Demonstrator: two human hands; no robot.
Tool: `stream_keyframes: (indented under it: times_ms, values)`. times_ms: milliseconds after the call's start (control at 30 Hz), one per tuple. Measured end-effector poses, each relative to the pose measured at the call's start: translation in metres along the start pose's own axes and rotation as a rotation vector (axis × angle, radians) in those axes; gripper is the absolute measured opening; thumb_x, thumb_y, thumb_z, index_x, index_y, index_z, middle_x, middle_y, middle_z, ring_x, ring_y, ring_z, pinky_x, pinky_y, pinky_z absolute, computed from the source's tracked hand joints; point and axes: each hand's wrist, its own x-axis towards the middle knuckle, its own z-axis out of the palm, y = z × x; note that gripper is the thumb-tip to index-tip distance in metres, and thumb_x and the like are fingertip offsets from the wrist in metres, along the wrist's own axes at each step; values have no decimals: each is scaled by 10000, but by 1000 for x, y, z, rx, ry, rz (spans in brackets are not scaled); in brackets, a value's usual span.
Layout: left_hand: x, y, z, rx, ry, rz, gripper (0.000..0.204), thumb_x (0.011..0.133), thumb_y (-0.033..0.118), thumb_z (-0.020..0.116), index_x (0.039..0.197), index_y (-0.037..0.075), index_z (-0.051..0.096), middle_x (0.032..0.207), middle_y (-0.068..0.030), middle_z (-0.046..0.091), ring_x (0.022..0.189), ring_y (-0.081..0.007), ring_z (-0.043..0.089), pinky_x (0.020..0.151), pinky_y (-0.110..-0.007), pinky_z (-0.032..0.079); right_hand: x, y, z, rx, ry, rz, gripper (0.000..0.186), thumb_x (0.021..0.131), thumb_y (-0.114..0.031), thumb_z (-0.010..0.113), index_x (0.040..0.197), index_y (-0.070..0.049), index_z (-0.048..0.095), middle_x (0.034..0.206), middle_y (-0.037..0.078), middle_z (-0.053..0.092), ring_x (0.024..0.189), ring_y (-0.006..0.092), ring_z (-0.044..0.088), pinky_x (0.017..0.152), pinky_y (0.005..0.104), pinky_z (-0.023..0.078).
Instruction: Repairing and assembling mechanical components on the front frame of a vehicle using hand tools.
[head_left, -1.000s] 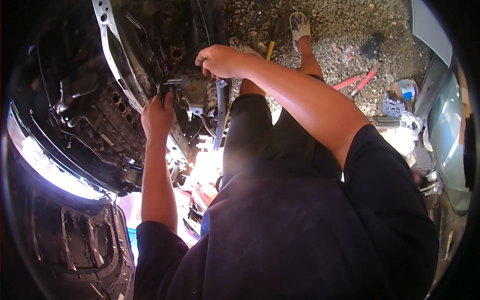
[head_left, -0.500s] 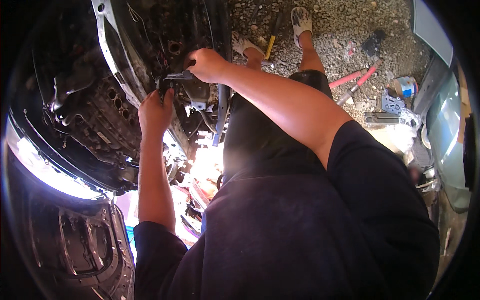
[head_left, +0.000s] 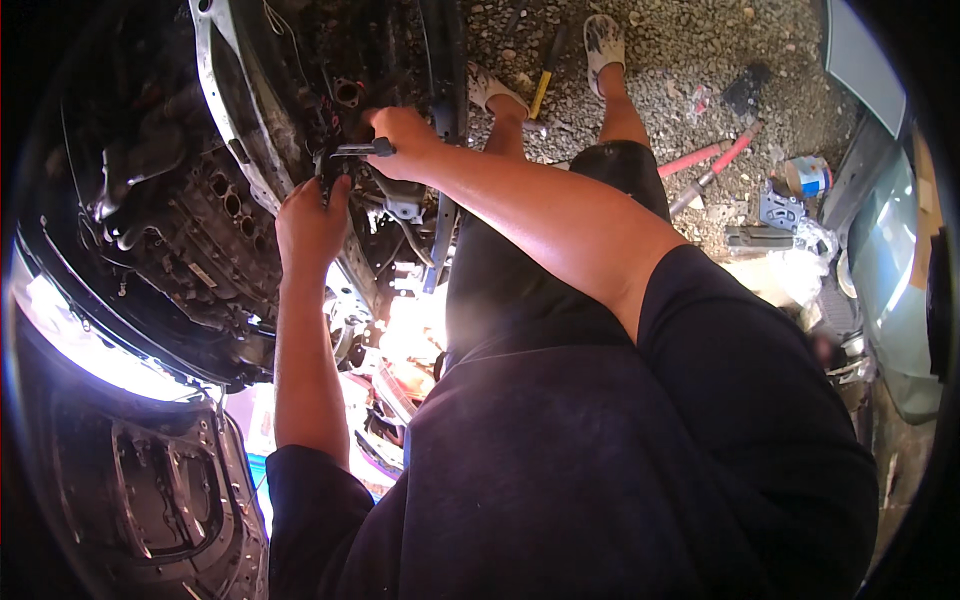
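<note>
Both of my hands are over the dark engine bay at the upper left. The fingers and thumb of my left hand [head_left: 311, 228] close on a small dark piece at the pale metal bar's edge; what it is stays hidden. My right hand [head_left: 404, 146] is just right of it, fingers curled. A slim tool [head_left: 362, 149] with a grey shaft and a dark end lies against that hand's palm side, its shaft reaching toward my left hand. Shadow hides its exact kind. Below my right hand is a dark bracket-like part [head_left: 403, 201].
The pale metal bar [head_left: 222, 90] crosses the bay beside the engine block [head_left: 215, 225]. On the gravel [head_left: 690, 40] lie a yellow-and-black handled tool [head_left: 543, 88], red-handled tools [head_left: 722, 160] and a can [head_left: 808, 176]. A pale panel [head_left: 895, 270] stands at right.
My right hand has shifted slightly left and its wrist has turned, so more of the tool's dark end shows against it. My left hand stays almost in place.
</note>
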Motion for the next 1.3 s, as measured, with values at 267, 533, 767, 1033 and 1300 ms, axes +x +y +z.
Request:
stream_keyframes:
  times_ms: [267, 533, 767, 1033, 1300]
  values:
    - [1, -1, 1, -26, -13, -12, 475, 1043, 469, 676, 946, 5, 718, 919, -247, 715, 903, -495, 707, 791, -573, 544, 6, 10, 13, 128, 98, -12, 211, 810, -163, 754, 956, -12, 775, 976, 293, 753, 997, 487, 736, 874, 540, 615]
    - [-2, -5, 4, -43, 27, 10, 476, 1035, 456, 689, 930, -9, 709, 919, -255, 711, 899, -494, 702, 791, -574, 541, 6, 10, 15, 124, 67, 36, 223, 812, -173, 768, 956, -2, 780, 979, 302, 751, 1017, 490, 731, 891, 539, 604]
    - [-4, -2, 2, -45, 43, 4, 466, 1031, 443, 692, 925, -10, 705, 916, -255, 709, 905, -493, 700, 797, -572, 542, 5, 11, 17, 52, 82, -21, 223, 822, -194, 776, 894, 17, 769, 972, 292, 753, 1011, 492, 728, 872, 538, 599]
    - [-4, 0, 3, -55, 39, -4, 458, 1035, 431, 685, 901, -6, 698, 903, -258, 707, 909, -487, 703, 807, -570, 544, 12, 20, 14, 67, -20, 23, 218, 854, -191, 738, 938, 7, 777, 976, 286, 756, 1013, 480, 737, 878, 533, 604]
    - [-4, -6, 8, -16, 63, 23, 495, 1043, 453, 694, 893, -19, 683, 882, -257, 695, 870, -495, 694, 756, -565, 528, 8, 8, 0, -93, -113, -8, 230, 857, -232, 762, 964, -31, 796, 1007, 276, 766, 1030, 469, 744, 887, 527, 614]
